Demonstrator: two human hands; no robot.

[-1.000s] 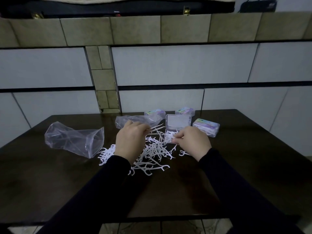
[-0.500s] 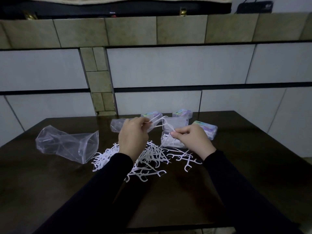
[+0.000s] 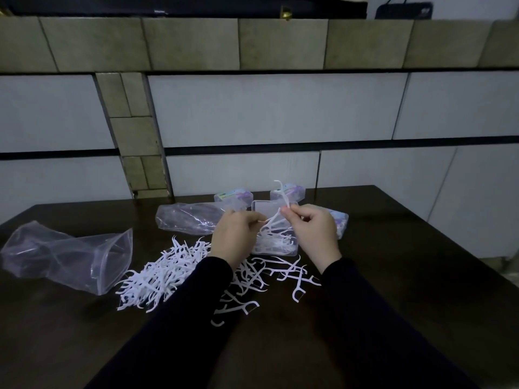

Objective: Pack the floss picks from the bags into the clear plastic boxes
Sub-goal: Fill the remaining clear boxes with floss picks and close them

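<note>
Dark wooden table (image 3: pixel 393 276) takes up most of the view. Landmark is the open clear box (image 3: pixel 273 234) near the middle, lid up, with a few white picks already inside. Far left of it lies a big crumpled clear bag (image 3: pixel 67 256), and a second clear bag (image 3: pixel 185 221) sits just left of the box. Behind and right of the box are three closed boxes with colourful labels (image 3: pixel 234 196). The loose floss picks (image 3: pixel 165 272) are thin, white and hooked, piled in front-left of the box. Left hand (image 3: pixel 234 238) pinches a pick over the box; right hand (image 3: pixel 311 234) pinches another pick (image 3: pixel 282 196) upright above it.
</note>
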